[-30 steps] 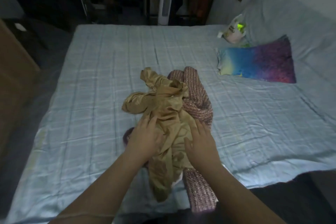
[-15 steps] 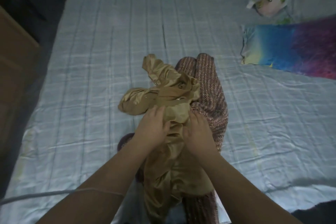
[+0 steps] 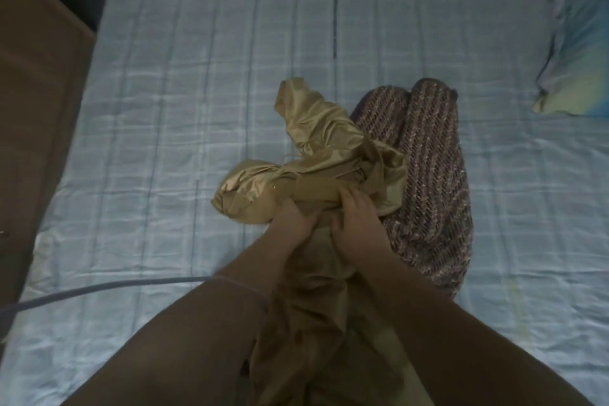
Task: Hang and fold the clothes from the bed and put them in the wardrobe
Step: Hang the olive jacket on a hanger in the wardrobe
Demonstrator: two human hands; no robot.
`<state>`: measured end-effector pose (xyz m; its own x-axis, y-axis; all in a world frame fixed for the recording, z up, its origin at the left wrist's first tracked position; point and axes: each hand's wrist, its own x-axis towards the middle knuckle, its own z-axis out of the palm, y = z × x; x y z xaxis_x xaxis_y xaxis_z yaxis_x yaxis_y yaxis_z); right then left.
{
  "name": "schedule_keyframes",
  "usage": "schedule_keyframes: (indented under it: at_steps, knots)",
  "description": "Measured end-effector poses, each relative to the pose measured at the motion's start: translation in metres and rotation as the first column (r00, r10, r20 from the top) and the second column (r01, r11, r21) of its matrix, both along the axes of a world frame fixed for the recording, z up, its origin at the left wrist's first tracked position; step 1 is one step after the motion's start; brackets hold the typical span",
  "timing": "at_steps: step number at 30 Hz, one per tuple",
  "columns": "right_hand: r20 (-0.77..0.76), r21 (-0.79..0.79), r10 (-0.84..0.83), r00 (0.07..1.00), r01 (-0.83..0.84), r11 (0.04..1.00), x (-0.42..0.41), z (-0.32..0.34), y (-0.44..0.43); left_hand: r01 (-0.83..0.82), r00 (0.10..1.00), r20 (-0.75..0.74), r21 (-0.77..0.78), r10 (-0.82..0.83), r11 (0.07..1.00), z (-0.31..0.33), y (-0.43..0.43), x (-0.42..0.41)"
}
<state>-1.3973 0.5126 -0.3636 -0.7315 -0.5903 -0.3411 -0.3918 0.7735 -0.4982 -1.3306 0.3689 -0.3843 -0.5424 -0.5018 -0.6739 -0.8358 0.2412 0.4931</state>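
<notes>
A crumpled gold satin garment [image 3: 316,148] lies in a heap on the pale blue checked bed [image 3: 184,82], partly on top of a maroon knitted garment [image 3: 431,175]. My left hand [image 3: 291,224] and my right hand [image 3: 357,224] sit side by side on the gold garment's middle, fingers curled into a bunched fold of its fabric. The garment's lower part hangs down between my forearms toward the bed's near edge. The knit lies to the right of my right hand and is untouched.
A blue and yellow pillow [image 3: 580,56] lies at the right edge of the bed. A brown wooden surface [image 3: 33,102] borders the bed on the left. A grey cable [image 3: 99,288] crosses the sheet from the left toward my left arm.
The view has tilted down and closer to the bed. Both hands slid up the gold garment and closed on a bunched fold of it, side by side.
</notes>
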Motion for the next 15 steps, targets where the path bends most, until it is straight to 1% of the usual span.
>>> schedule_keyframes:
  at_steps: [2,5,7,10,13,15]
  knots:
    - [0.023,0.031,0.047,0.999,-0.048,0.998,-0.007,-0.015,-0.007,-0.013,1.000,0.016,0.013,0.013,1.000,-0.016,0.000,-0.005]
    - [0.051,0.068,0.078,0.996,-0.081,0.994,-0.007,-0.024,-0.010,-0.019,0.998,-0.056,0.017,0.020,1.000,-0.024,0.000,-0.003]
    - [0.057,0.066,0.084,0.995,-0.088,0.994,-0.004,-0.020,-0.010,-0.062,0.993,-0.100,0.022,0.064,0.998,-0.020,-0.001,0.000]
    - [0.022,0.010,0.109,0.994,-0.110,0.994,0.004,-0.003,-0.007,-0.093,0.975,-0.206,-0.024,0.086,0.995,0.000,-0.003,0.012]
    - [0.000,-0.081,0.082,0.997,-0.082,0.993,0.009,0.026,-0.004,-0.022,0.961,-0.276,-0.160,-0.023,0.987,0.036,-0.012,0.033]
    - [0.001,-0.151,0.033,0.999,-0.033,0.988,0.016,0.051,-0.003,-0.026,0.945,-0.324,-0.193,-0.039,0.981,0.063,-0.020,0.051]
